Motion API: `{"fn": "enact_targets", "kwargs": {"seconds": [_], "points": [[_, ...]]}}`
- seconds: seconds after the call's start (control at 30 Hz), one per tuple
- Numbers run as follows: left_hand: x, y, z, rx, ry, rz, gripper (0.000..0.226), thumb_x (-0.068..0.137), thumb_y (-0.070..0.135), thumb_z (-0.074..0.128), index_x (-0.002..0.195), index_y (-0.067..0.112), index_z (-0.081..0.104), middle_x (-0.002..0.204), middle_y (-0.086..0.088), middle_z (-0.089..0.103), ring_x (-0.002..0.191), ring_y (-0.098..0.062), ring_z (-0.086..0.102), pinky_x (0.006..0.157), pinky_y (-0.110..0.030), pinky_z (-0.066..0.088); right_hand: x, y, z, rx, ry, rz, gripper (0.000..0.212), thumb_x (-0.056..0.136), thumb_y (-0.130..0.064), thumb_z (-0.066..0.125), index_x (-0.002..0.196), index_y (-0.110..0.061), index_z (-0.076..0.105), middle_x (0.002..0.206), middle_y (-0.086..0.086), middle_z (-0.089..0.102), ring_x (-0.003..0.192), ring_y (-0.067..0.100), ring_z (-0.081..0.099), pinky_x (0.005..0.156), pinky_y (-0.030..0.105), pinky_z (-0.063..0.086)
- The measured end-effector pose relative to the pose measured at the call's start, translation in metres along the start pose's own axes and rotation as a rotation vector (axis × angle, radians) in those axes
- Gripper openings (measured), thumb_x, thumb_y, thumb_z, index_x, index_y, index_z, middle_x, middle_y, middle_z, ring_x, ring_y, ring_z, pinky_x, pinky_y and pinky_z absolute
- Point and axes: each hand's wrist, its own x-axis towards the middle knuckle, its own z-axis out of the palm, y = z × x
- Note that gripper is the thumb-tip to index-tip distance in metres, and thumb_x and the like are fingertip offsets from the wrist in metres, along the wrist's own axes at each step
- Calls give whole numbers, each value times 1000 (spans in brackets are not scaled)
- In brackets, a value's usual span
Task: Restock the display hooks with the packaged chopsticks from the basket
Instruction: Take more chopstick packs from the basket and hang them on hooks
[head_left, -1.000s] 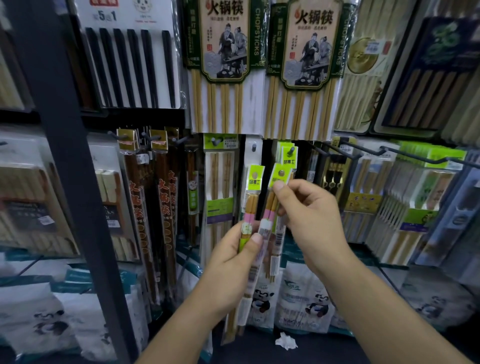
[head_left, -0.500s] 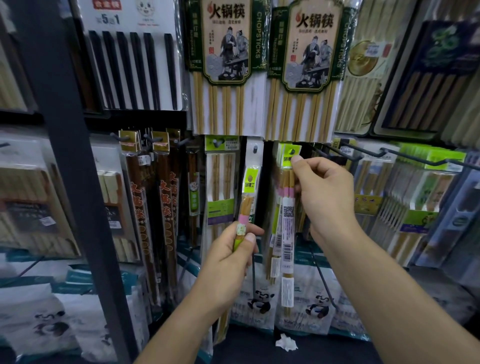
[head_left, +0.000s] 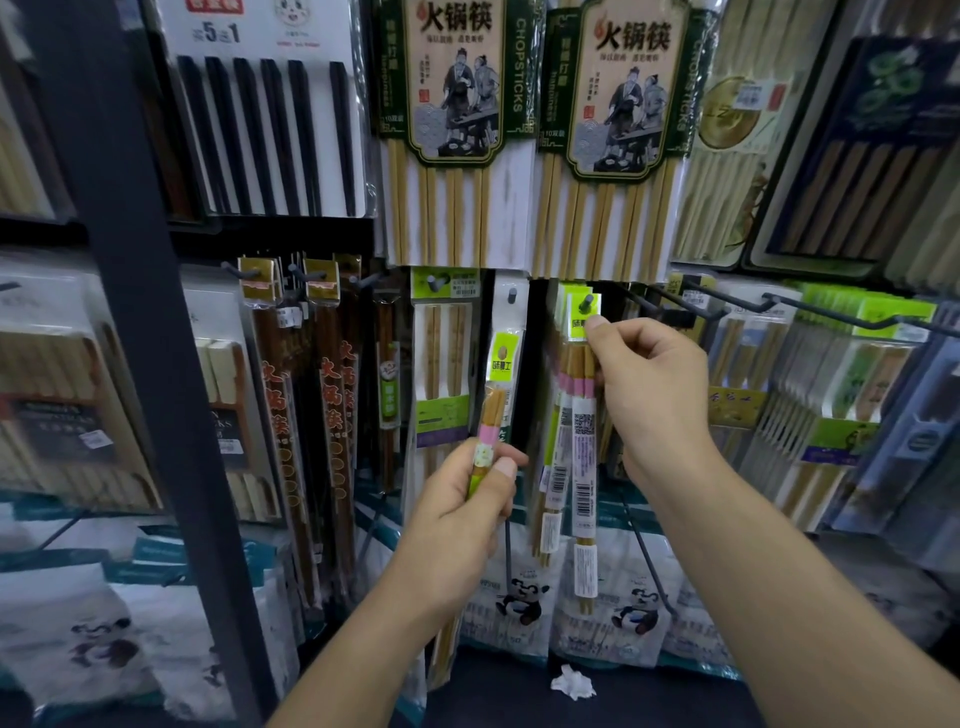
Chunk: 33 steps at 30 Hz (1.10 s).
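My right hand pinches the top of a slim chopstick pack with a bright green header. The header's hole sits over the tip of a dark display hook, in front of several like packs hanging there. My left hand grips a second pack of the same kind upright, lower and to the left, its green header pointing up. The basket is out of view.
Other chopstick packs fill the wall: black ones upper left, two large green-framed packs above, brown ones on the left. Long bare hook arms jut out at right. A dark upright post stands left. A crumpled paper scrap lies below.
My right hand lifted one pack away from the left hand up to the hook and has set its header onto the hook tip. The left hand stayed low with the other pack.
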Motion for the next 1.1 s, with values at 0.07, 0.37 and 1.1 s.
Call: {"fn": "enact_targets", "kwargs": {"seconds": [0.07, 0.37, 1.1], "points": [[0, 2, 0, -56, -8, -23, 23, 104, 45, 48, 98, 26, 60, 71, 8, 49, 56, -8, 34, 48, -23, 26, -1, 2, -1, -3, -1, 4, 29, 93, -28, 72, 71, -10, 69, 65, 11, 60, 63, 14, 54, 79, 33, 57], [-7, 15, 16, -64, -13, 25, 18, 108, 21, 47, 93, 20, 57, 78, 1, 59, 69, -17, 60, 52, -34, 56, -32, -4, -13, -8, -255, -37, 23, 99, -31, 64, 78, -26, 74, 66, -7, 65, 57, 2, 52, 53, 13, 42], [26, 31, 37, 412, 83, 113, 12, 102, 25, 60, 109, 35, 59, 82, 11, 60, 67, 1, 56, 63, -19, 49, 4, -6, -13, -59, -88, -10, 25, 95, -29, 70, 72, -18, 71, 56, -11, 61, 54, -2, 55, 54, 8, 44]]}}
